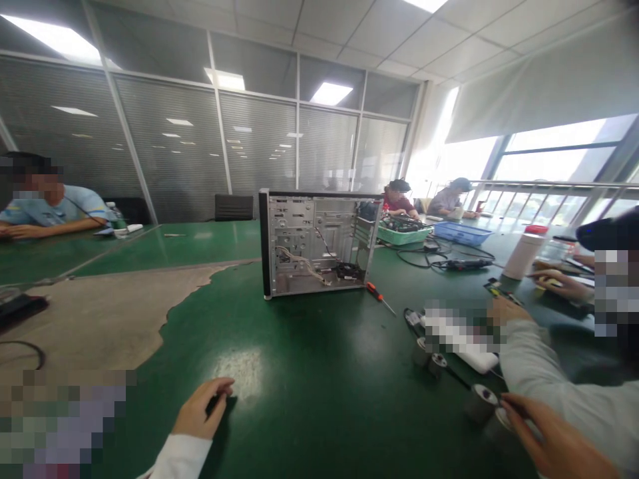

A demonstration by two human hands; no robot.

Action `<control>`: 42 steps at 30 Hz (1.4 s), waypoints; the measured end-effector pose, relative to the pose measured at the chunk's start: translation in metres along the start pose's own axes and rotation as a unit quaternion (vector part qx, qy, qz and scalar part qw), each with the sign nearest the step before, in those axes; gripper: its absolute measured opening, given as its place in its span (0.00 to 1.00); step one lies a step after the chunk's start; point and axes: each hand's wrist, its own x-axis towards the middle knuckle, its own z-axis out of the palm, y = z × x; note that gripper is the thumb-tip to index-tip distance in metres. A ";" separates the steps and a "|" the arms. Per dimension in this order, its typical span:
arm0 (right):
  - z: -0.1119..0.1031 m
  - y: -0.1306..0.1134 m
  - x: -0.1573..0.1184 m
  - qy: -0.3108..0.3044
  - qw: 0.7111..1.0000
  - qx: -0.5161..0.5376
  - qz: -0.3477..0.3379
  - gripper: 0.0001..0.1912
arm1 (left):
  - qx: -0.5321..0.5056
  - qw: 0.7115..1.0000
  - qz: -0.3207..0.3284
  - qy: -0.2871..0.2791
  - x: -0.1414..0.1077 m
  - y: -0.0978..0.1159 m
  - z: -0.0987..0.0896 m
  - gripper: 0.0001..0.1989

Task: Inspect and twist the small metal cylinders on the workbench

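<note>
Any lettering is too small or blurred to read: none can be made out on the silver metal computer case with a black front panel (pixel 319 246), and a blocky blur covers part of the long white plastic object (pixel 479 349) at right. The case stands upright at the middle of the green-topped counter (pixel 299 372), its black panel to the left and its open side facing the camera. Its bare metal walls are punched with slots and round holes; pale bundled cables (pixel 299 263) droop across the inside, a thin dark wire hangs above them, and a black part like a fan (pixel 349 271) sits low at the right.

The left hand (pixel 206 407), in a white cuff, is over the near counter, well apart from the case; its grip is loosely apart, with nothing in it. The right hand (pixel 554 436) reaches in from the lower right, fingertips at the grey cylinders with pale tops (pixel 482 402); whether its grip is apart or together, I cannot tell.

Just beside the case's lower right corner lies an orange-and-black-handled screwdriver (pixel 375 291). Beyond are a green plastic basket (pixel 405 235) full of parts and a blue plastic basket (pixel 462 234). Nearer, a light-sleeved co-worker's hand (pixel 506 311) holds a small green-and-yellow part (pixel 494 289)
</note>
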 end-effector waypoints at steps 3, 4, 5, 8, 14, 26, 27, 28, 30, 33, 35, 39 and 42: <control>0.000 0.001 -0.009 -0.057 0.994 -0.061 -0.071 0.10 | -0.003 1.000 -0.013 -0.005 -0.002 -0.006 0.002 0.10; -0.001 -0.002 -0.010 -0.042 0.992 -0.085 -0.079 0.10 | -0.003 1.000 -0.011 -0.006 -0.002 -0.007 0.002 0.10; -0.002 -0.005 -0.010 -0.020 0.991 -0.106 -0.084 0.11 | -0.002 1.000 -0.008 -0.006 -0.002 -0.007 0.002 0.10; -0.007 -0.010 -0.010 0.023 0.983 -0.147 -0.104 0.11 | 0.005 1.000 0.001 -0.008 -0.001 -0.003 0.000 0.10; -0.007 0.007 -0.013 -0.032 0.984 -0.132 -0.113 0.08 | 0.009 0.999 0.016 -0.027 0.000 0.006 -0.002 0.10; 0.007 0.009 -0.025 -0.051 0.990 -0.115 -0.059 0.18 | 0.021 0.998 0.046 -0.035 -0.002 0.009 -0.003 0.10; 0.010 0.010 -0.028 -0.050 0.991 -0.111 -0.055 0.18 | 0.021 0.998 0.046 -0.035 -0.002 0.009 -0.003 0.10; 0.013 0.011 -0.029 -0.048 0.991 -0.108 -0.057 0.19 | 0.022 0.998 0.046 -0.035 -0.001 0.009 -0.003 0.10; 0.018 0.012 -0.029 -0.045 0.991 -0.104 -0.069 0.20 | 0.022 0.998 0.047 -0.037 -0.001 0.009 -0.002 0.10; 0.022 0.007 -0.018 -0.050 0.988 -0.119 -0.079 0.22 | 0.019 0.998 0.050 -0.042 -0.001 0.008 -0.002 0.10; 0.024 -0.002 -0.006 -0.076 0.984 -0.143 -0.069 0.23 | 0.018 0.998 0.052 -0.044 -0.001 0.008 -0.002 0.10; 0.027 -0.026 0.016 -0.164 0.966 -0.199 -0.030 0.18 | 0.024 0.997 0.055 -0.044 -0.001 0.009 -0.003 0.10; 0.027 -0.035 0.025 -0.210 0.952 -0.223 -0.007 0.16 | 0.026 0.997 0.058 -0.044 -0.001 0.011 -0.004 0.10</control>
